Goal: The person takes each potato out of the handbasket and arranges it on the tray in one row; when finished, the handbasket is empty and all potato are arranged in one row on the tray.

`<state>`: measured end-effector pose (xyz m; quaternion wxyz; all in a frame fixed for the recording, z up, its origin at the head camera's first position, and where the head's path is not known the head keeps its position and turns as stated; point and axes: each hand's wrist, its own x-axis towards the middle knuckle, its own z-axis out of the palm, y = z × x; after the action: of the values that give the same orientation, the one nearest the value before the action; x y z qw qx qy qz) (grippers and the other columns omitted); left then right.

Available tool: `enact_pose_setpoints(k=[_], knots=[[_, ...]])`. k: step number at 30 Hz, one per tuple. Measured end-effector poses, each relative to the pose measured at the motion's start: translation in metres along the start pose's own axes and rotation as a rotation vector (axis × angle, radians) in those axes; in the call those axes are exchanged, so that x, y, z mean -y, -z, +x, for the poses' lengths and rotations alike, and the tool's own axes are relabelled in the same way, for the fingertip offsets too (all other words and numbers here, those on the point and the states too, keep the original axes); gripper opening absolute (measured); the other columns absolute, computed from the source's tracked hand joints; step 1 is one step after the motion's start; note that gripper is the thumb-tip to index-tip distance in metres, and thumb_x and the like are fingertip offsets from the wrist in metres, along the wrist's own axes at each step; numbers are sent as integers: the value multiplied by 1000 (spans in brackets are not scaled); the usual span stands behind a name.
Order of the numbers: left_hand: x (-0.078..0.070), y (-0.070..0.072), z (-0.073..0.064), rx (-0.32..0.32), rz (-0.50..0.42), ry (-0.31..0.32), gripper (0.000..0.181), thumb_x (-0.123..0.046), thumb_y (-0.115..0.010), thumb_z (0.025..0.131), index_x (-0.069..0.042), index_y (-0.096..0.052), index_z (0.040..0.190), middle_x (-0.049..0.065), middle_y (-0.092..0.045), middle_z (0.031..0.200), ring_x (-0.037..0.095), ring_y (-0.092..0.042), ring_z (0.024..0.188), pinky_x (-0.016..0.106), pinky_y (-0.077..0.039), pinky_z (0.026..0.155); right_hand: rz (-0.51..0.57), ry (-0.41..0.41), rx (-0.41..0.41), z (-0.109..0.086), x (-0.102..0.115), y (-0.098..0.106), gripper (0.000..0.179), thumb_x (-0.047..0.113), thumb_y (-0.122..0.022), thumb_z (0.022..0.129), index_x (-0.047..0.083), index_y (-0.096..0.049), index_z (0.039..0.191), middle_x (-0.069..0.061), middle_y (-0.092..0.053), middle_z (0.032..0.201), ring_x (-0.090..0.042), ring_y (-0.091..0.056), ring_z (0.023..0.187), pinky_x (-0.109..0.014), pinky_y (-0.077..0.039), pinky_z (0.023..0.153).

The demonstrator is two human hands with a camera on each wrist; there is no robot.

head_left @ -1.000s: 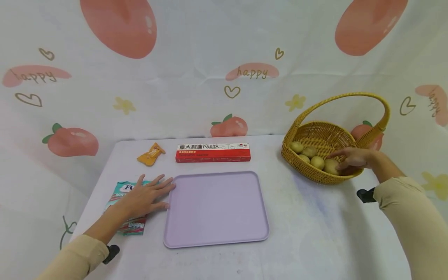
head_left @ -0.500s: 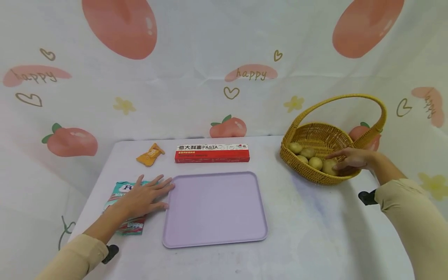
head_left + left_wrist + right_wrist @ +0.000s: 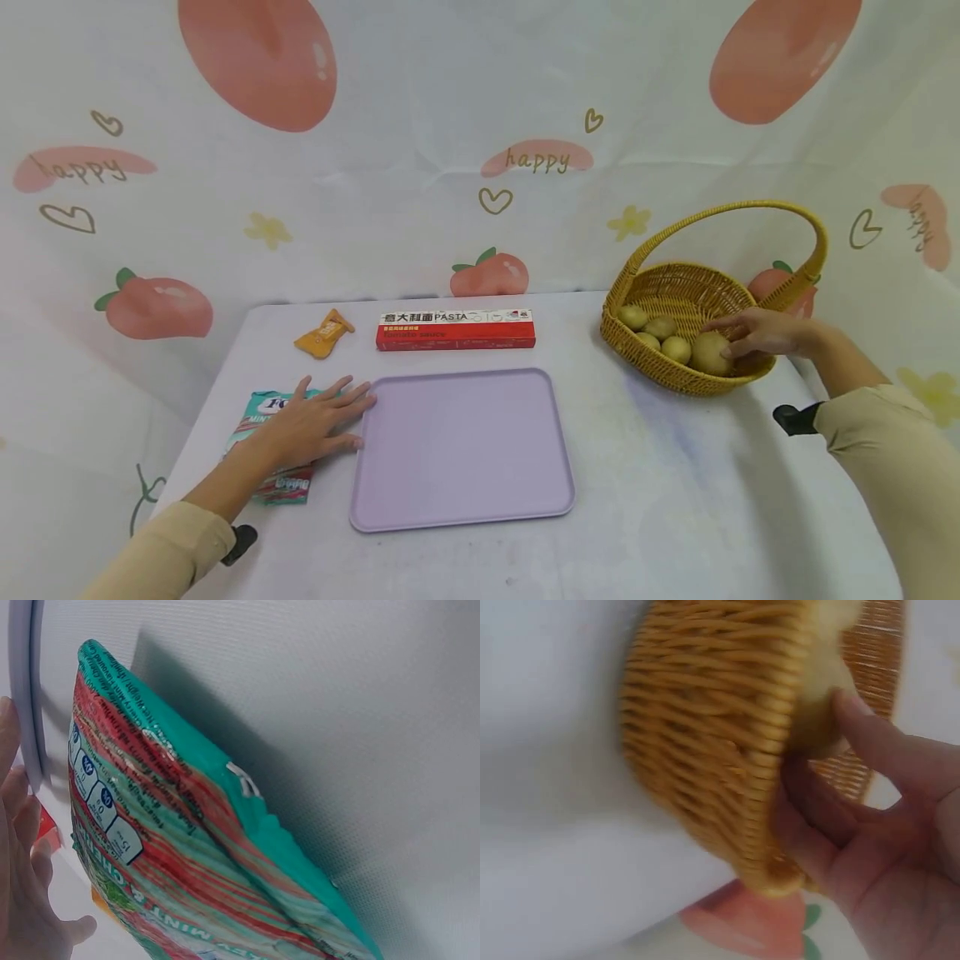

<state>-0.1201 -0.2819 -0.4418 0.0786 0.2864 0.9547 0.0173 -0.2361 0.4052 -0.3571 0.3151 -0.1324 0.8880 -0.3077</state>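
A round, pale brown potato point(image 3: 711, 354) lies at the near right inside the wicker basket point(image 3: 678, 383). My right hand point(image 3: 768, 332) reaches over the basket's right rim and holds this potato. Its thumb rests on top of the potato point(image 3: 819, 712) in the right wrist view, with the other fingers bent below, partly hidden by the rim. My left hand point(image 3: 315, 425) lies with spread, straight fingers, fingertips at the left edge of the lilac tray point(image 3: 465, 450). Under that forearm is a teal and red mint candy bag point(image 3: 172, 825), partly covered.
Several more potatoes point(image 3: 662, 327) sit in the basket, beneath its tall arched handle point(image 3: 735, 205). A red and white pasta box point(image 3: 455, 330) lies behind the tray. Left of the box is a small orange packet point(image 3: 324, 333). A printed curtain hangs behind the white table point(image 3: 637, 500).
My right hand has shifted slightly up and right, and its fingers have closed around the potato, which shows more fully now. The left hand stays where it was.
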Motion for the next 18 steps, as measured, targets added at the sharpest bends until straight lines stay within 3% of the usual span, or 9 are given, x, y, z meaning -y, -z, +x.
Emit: enact_pose_setpoints(k=[3, 8, 10, 13, 18], knots=[[0, 0, 0, -1, 0, 0, 72, -61, -55, 94, -19, -45, 151, 6, -39, 158, 37, -29, 146, 77, -16, 108, 76, 37, -20, -6, 7, 4, 58, 9, -66, 95, -4, -43, 147, -24, -52, 131, -8, -60, 98, -29, -57, 84], [-1, 1, 0, 7, -22, 9, 72, -62, -52, 94, -19, -43, 152, 6, -38, 158, 38, -28, 146, 76, -16, 108, -11, 138, -45, -11, 31, 8, 60, 12, -66, 96, -6, -41, 147, -29, -51, 138, -3, -60, 103, -24, -55, 82], [-1, 1, 0, 8, -31, 14, 72, -62, -52, 95, -19, -43, 152, 6, -37, 159, 38, -28, 146, 76, -15, 109, -52, 163, -30, -11, 44, 7, 62, 14, -66, 96, -6, -40, 148, -29, -47, 143, -7, -60, 110, -23, -53, 85], [-1, 0, -1, 10, -41, 18, 72, -61, -53, 95, -19, -42, 153, 6, -36, 159, 38, -27, 147, 76, -14, 110, -75, 181, 4, -11, 66, 2, 62, 17, -66, 97, 0, -40, 150, -25, -44, 148, -22, -53, 125, -32, -50, 95], [-2, 1, -1, 12, -54, 19, 72, -60, -52, 96, -19, -40, 154, 5, -35, 160, 37, -27, 147, 75, -13, 110, -113, 266, 19, 0, 101, -13, 59, 22, -69, 95, 9, -48, 148, -10, -52, 144, -33, -44, 133, -44, -44, 100]])
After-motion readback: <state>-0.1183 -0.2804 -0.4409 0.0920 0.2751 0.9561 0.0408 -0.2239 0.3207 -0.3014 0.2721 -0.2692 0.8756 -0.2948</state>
